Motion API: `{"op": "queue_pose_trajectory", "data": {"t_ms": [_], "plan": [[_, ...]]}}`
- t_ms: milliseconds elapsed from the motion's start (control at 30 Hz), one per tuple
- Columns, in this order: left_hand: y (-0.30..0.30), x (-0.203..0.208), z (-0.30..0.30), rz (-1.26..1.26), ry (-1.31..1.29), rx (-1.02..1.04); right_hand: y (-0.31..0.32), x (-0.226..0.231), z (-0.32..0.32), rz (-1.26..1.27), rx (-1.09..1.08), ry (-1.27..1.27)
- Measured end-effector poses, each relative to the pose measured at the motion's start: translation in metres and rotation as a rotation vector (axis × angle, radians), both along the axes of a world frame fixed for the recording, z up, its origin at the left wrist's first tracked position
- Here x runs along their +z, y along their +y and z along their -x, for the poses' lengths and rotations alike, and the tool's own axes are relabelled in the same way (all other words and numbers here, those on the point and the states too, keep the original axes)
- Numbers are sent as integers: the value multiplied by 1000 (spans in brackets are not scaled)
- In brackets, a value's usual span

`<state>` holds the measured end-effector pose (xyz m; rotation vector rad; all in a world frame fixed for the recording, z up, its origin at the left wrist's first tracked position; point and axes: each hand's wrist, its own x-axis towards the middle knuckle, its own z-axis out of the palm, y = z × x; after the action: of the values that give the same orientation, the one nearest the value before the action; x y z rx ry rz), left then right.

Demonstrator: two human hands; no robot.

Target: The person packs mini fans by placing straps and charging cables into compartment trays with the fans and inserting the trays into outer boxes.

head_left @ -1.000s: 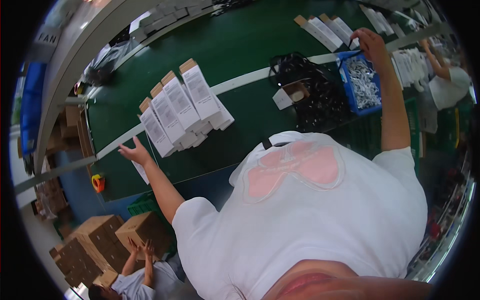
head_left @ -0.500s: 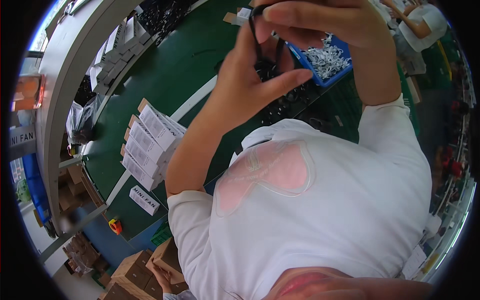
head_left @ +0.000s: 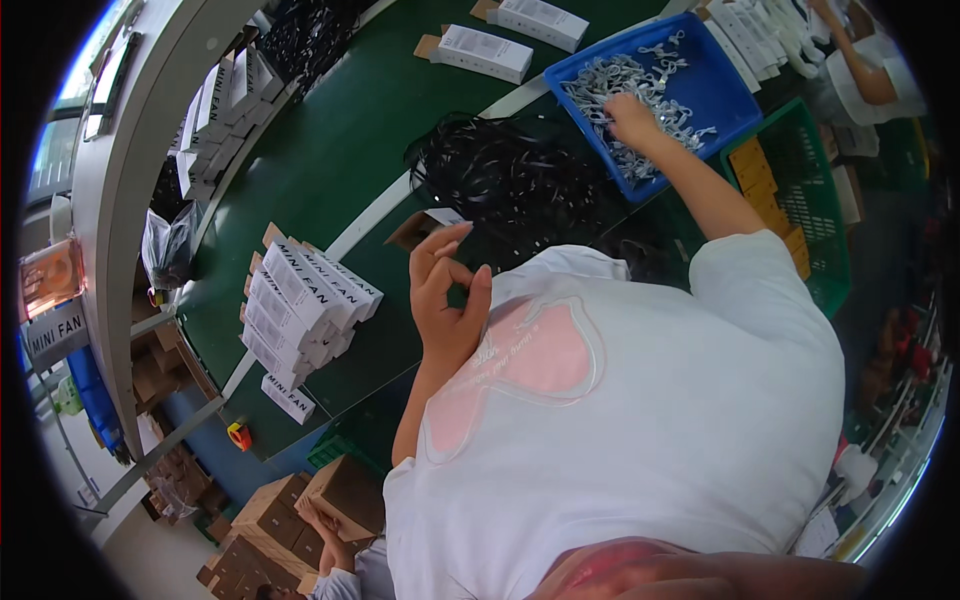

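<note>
My right hand (head_left: pixel 632 120) reaches into a blue bin (head_left: pixel 735 85) and is closed at a heap of small white looped cables (head_left: pixel 640 82); the fingertips are partly hidden among them. My left hand (head_left: pixel 447 295) is raised before my chest, palm up, thumb and fingers apart with nothing seen between them. Just beyond its fingertips is an open small carton (head_left: pixel 410 232) with a brown inside and a white flap, partly hidden by the hand. A pile of shiny black straps (head_left: pixel 505 170) lies between the hands on the green table (head_left: pixel 345 130).
Stacked white boxes (head_left: pixel 300 300) stand at the left, a single white box (head_left: pixel 288 398) beside them. Two open white boxes (head_left: pixel 485 53) lie at the far side. A green crate (head_left: pixel 815 190) with yellow packs sits right. Another person's hand (head_left: pixel 318 515) touches brown cartons (head_left: pixel 345 495).
Both hands held a raised black loop; it is no longer in them. My right hand has moved right into the blue bin, and my left hand has come down toward my chest.
</note>
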<state>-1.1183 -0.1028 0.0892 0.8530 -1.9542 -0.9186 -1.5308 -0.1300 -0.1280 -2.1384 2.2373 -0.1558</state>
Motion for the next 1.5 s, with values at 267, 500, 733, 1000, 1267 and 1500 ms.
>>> {"op": "queue_pose_trajectory", "data": {"t_ms": [267,500,733,1000,1267,1500], "plan": [[27,-2,9,-811,320,-7,-14,35,12,-143,-67,-251],[11,-8,21,-652,256,19,10,169,-91,-277,195,-1482],[17,-2,22,-665,183,154,13,227,-200,-227,362,-1609],[58,-17,2,243,-381,174,18,246,-226,-443,481,-1600],[65,-15,-16,301,-437,103,15,245,-247,-395,407,-1307],[58,-5,-32,297,-285,316,17,236,-252,-521,704,-1310]]}}
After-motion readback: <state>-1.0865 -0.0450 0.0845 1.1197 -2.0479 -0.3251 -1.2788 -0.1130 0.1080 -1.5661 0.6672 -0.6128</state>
